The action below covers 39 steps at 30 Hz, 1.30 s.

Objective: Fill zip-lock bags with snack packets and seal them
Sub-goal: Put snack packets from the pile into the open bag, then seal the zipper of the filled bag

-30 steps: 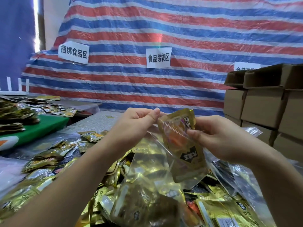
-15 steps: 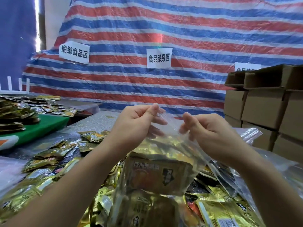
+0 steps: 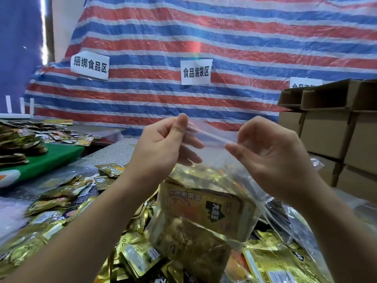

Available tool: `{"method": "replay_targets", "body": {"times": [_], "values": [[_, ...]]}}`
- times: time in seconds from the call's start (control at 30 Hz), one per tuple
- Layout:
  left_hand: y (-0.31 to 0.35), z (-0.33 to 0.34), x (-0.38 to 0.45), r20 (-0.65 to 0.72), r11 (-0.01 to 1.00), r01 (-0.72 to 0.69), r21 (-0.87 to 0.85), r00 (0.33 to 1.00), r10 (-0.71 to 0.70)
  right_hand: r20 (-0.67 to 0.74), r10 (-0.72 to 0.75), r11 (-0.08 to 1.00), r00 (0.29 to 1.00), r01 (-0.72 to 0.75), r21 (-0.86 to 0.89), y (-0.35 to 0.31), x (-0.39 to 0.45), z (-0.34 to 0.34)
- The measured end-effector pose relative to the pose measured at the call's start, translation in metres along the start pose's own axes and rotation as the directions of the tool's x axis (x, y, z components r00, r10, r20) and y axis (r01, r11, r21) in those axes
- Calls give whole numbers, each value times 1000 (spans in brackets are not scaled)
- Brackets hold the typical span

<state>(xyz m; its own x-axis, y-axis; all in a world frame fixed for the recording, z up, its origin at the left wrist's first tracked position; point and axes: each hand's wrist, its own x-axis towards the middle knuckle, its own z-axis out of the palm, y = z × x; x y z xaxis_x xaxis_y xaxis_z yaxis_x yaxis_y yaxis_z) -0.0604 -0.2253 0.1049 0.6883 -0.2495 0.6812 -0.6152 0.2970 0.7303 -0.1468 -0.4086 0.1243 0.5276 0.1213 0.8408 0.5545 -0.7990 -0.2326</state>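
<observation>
Above the near heap of loose gold snack packets, a clear zip-lock bag is held up by its top edge. The left end of the zip strip is pinched between thumb and forefinger of the left hand, the other fingers being curled loosely behind the plastic. The right end of the strip is pinched by the fingertips of the right hand, whose remaining fingers are bent inward. The strip runs taut between the two hands, slanting down toward the right. Whether the strip is fully pressed closed cannot be told. Inside the bag, gold packets are seen stacked in its lower part, one with a black label facing the camera. To the far left, a green mat lies on the table with more packets piled beside it. At the right, cardboard boxes are stacked. Behind everything, a red, white and blue striped tarpaulin is hung, with white paper signs fixed to it.
</observation>
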Motion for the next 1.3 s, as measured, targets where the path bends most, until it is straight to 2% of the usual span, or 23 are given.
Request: {"method": "replay_targets", "body": {"times": [0.1,0.17,0.23,0.4,0.53,0.73,1.0,1.3], "values": [[-3,2,-2,-11,996,-32,82,999,33,10,96,992,995,-95,-80,3,-1,3],[-6,6,-4,2,988,-60,139,998,61,65,106,966,992,-87,-243,1,-3,4],[-9,11,-9,42,981,-89,175,996,83,100,100,953,990,-66,-294,-5,-3,6],[-8,22,-16,139,953,-171,250,980,139,160,113,989,981,-95,-112,-13,-5,16],[-9,22,-17,137,939,-196,284,977,162,103,144,989,984,-139,-55,-11,-6,20],[-11,19,-14,64,979,-97,181,994,86,115,194,981,974,-194,-15,-5,-6,22],[-11,16,-10,72,991,40,128,996,-49,112,236,972,965,-236,-8,-1,-5,24],[-10,15,-10,95,986,52,161,993,-68,177,274,961,945,-277,-4,-2,-5,22]]}}
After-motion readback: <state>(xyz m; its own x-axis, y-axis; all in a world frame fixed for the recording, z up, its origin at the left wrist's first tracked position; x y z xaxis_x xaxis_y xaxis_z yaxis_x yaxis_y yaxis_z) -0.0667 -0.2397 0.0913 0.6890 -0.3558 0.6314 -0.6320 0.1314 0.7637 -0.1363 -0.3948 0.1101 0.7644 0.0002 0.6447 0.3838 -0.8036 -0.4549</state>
